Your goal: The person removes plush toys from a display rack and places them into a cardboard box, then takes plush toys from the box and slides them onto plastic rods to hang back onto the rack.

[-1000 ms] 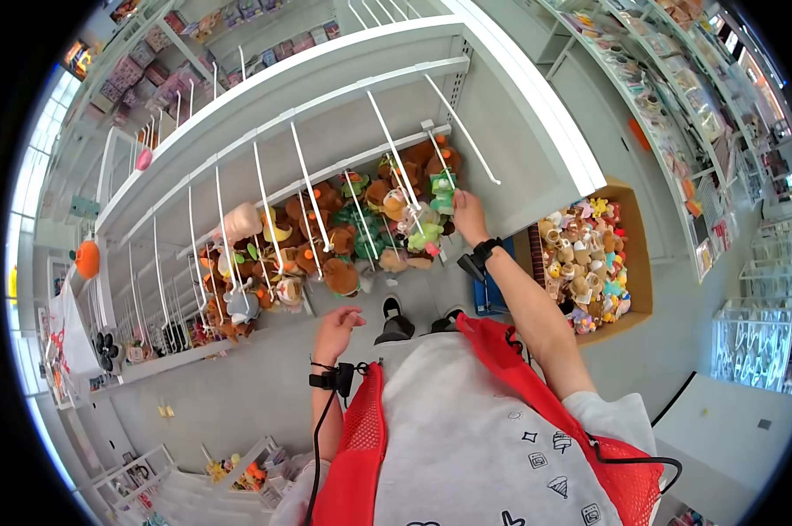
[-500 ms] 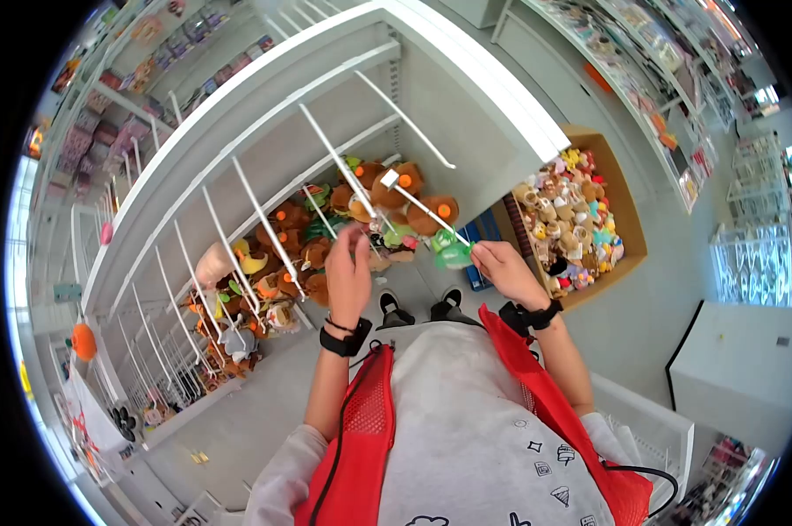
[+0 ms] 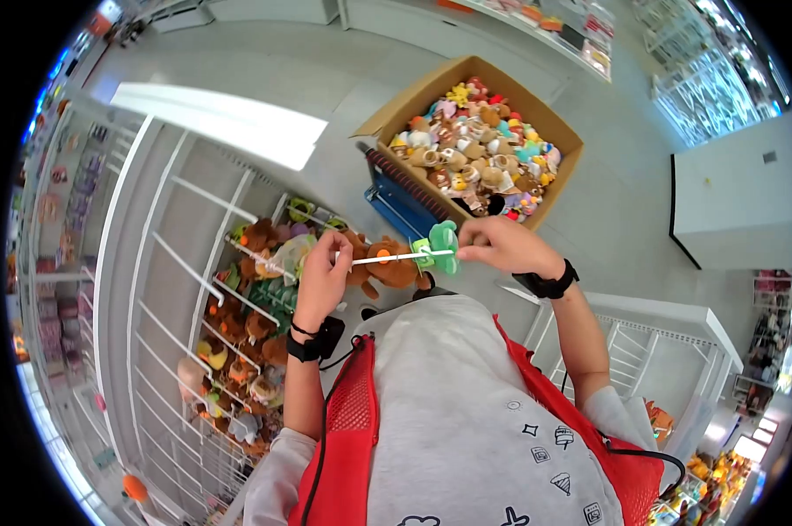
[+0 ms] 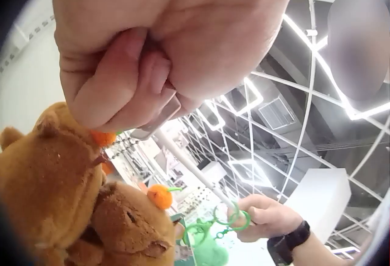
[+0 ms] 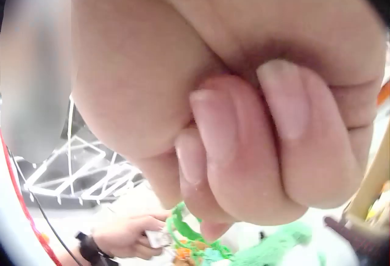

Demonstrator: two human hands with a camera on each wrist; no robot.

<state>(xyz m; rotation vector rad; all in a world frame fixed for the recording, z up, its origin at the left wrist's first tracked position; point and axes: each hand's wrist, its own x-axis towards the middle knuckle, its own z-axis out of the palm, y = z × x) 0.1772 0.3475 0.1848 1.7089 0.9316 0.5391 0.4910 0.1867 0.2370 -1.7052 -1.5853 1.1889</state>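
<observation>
My left hand [image 3: 324, 273] pinches a pale plate [image 4: 159, 116] at one end of a white display hook [image 3: 369, 259], its fingers curled in the left wrist view. Brown plush toys [image 3: 394, 270] with small oranges on their heads hang along the hook. At its other end is a green plush keychain [image 3: 445, 247], with a green ring [image 4: 241, 219] showing in the left wrist view. My right hand [image 3: 505, 245] holds the keychain by that ring, thumb and fingers curled around it. The fingers hide part of the ring in the right wrist view.
A cardboard box [image 3: 564, 177] full of small plush toys stands ahead, beside a blue folded frame [image 3: 404, 210]. On the left is a white rack [image 3: 133, 263] with long hooks carrying more plush toys [image 3: 238, 337]. Another white rack [image 3: 667, 307] stands at right.
The view has turned toward the box. My left hand has come up from low beside the rack to the hook's plate end. My right hand has stayed at the green keychain and moved with it.
</observation>
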